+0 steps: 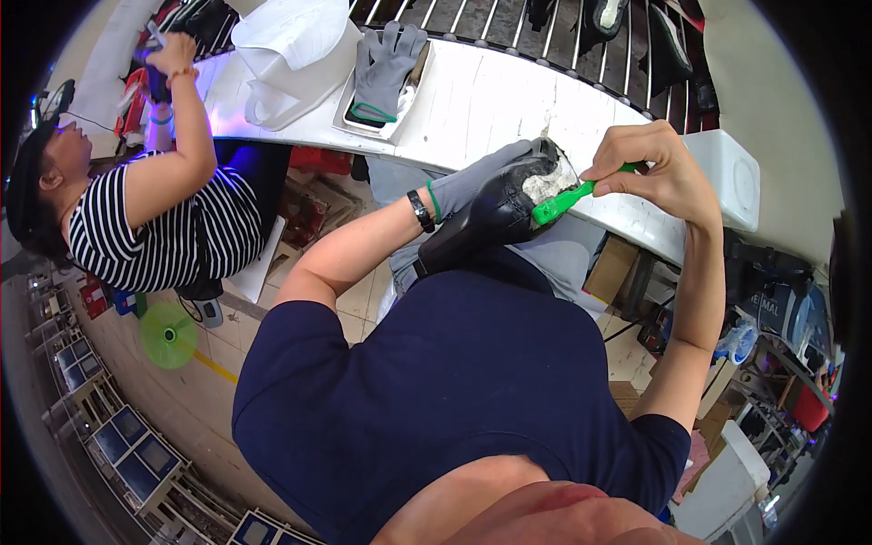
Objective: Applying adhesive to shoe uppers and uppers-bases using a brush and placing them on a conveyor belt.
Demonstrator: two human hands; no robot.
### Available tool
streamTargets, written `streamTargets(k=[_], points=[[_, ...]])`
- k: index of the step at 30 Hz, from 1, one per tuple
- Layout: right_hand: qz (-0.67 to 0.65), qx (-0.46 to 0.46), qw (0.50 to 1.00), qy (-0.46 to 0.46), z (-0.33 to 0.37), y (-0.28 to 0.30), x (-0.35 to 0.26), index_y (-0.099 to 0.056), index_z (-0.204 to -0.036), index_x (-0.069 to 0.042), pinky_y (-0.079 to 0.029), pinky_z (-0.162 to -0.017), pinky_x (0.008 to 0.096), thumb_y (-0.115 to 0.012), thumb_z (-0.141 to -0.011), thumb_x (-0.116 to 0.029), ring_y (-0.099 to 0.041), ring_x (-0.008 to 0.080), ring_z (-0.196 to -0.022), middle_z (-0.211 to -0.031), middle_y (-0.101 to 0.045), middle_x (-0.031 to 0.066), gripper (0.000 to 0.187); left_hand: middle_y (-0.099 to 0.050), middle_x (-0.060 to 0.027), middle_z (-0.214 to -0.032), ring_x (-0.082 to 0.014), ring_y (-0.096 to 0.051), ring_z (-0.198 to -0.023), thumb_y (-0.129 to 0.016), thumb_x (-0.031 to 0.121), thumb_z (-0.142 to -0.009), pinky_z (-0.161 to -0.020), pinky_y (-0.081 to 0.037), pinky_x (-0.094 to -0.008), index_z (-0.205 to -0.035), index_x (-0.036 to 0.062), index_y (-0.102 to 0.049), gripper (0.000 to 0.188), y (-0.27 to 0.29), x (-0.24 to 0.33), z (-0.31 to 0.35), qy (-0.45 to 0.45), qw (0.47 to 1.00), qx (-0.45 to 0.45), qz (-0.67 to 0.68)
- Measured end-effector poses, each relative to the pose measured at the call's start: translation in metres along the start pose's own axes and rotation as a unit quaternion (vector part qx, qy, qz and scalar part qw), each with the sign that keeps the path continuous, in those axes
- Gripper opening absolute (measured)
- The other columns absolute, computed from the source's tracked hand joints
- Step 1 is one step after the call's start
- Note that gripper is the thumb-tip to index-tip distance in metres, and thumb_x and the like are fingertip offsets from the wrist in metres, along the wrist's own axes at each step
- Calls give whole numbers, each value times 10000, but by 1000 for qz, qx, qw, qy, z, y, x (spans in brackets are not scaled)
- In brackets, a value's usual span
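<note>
My left hand (480, 182) wears a grey glove with a green cuff and is wrapped round a black leather shoe upper (486, 216). The shoe is tilted in front of my chest, its long shaft running down toward me. A rough whitish patch (547, 185) shows on the shoe's exposed underside. My right hand (649, 168) is bare and pinches the handle of a green brush (565, 201). The brush head lies against the edge of the whitish patch; its bristles are hidden.
Beyond the shoe runs a white worktable (490, 100), with a small box (400, 123) holding grey gloves and a white plastic container (304, 73). Black shoes (668, 50) rest on a roller rack (509, 23). A co-worker in a striped shirt (173, 213) sits at left.
</note>
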State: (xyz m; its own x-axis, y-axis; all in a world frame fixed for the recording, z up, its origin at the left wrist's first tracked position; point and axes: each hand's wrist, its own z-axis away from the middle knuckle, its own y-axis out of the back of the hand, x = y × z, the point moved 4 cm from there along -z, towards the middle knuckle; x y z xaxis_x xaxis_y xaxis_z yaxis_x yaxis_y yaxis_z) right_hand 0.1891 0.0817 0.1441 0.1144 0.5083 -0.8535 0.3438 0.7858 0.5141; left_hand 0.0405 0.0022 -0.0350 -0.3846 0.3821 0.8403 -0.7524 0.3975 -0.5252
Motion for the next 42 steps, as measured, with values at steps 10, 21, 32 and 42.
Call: streamTargets(k=[10,21,32,42], points=[[39,51,997,-35,2,-8,-8,-730,-837,-31,-442,-611,286,-773,-757,-89,-601,165,-664,-738,-660,42,107,-632,-101,-1169,-142,-624,-1004,-438,436,-1005,-931,-497,-281,-1270,27,-544,499,15,24,8,112,965,201,130],[-14,1,999,-32,-3,-9,6,-744,-849,-39,-435,-609,285,-781,-749,-104,-604,152,-672,-731,-664,43,124,-627,-102,-1183,-152,-619,-1031,-448,423,-1003,-940,-496,-281,-1287,24,-538,497,28,11,6,108,961,193,165],[174,391,868,-252,102,38,59,-723,-942,-23,-405,-556,271,-693,-851,-114,-511,151,-565,-699,-647,75,133,-385,-121,-1493,-213,-406,-1345,-252,373,-1060,-1158,-276,-338,-1456,14,-331,540,56,11,-16,-154,946,12,284],[206,581,673,-410,181,-68,166,-701,-929,-7,-486,-631,376,-694,-864,-192,-634,276,-654,-750,-675,170,196,-609,-97,-1218,-221,-603,-1072,-447,535,-971,-992,-466,-354,-1304,45,-525,597,58,40,-12,-153,907,276,279]])
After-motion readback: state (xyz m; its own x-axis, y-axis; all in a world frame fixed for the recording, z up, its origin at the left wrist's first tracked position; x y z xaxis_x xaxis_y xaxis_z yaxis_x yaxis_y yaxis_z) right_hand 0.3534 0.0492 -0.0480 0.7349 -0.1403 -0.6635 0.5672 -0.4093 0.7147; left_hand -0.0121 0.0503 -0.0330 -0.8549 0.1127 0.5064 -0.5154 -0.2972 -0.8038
